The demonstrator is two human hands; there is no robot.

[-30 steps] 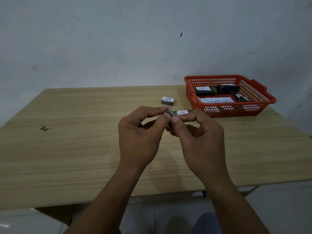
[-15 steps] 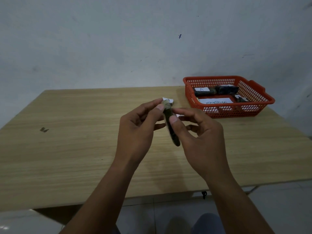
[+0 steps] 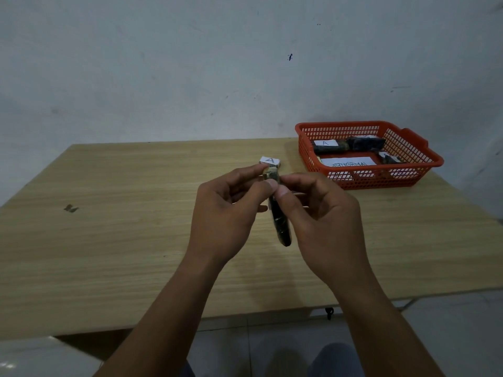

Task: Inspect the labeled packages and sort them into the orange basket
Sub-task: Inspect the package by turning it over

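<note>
A dark, narrow package (image 3: 281, 227) hangs almost upright above the table's middle, its label turned out of sight. My left hand (image 3: 226, 213) pinches its top end between thumb and forefinger. My right hand (image 3: 324, 221) pinches the same end from the right. Behind the hands a small package with a white "A" label (image 3: 270, 161) lies on the wooden table (image 3: 109, 227). The orange basket (image 3: 408, 176) stands at the back right and holds several dark packages, one of them labelled "A" (image 3: 326, 146), plus a white sheet with handwriting (image 3: 349, 162).
A small dark mark (image 3: 70, 208) lies on the table's left side. The pale wall runs right behind the table's far edge. The near edge of the table is just in front of my knees, with tiled floor below.
The package has swung from lying level with its label up to hanging nearly upright, dark side toward me. Both hands kept their pinch on it and stayed in place.
</note>
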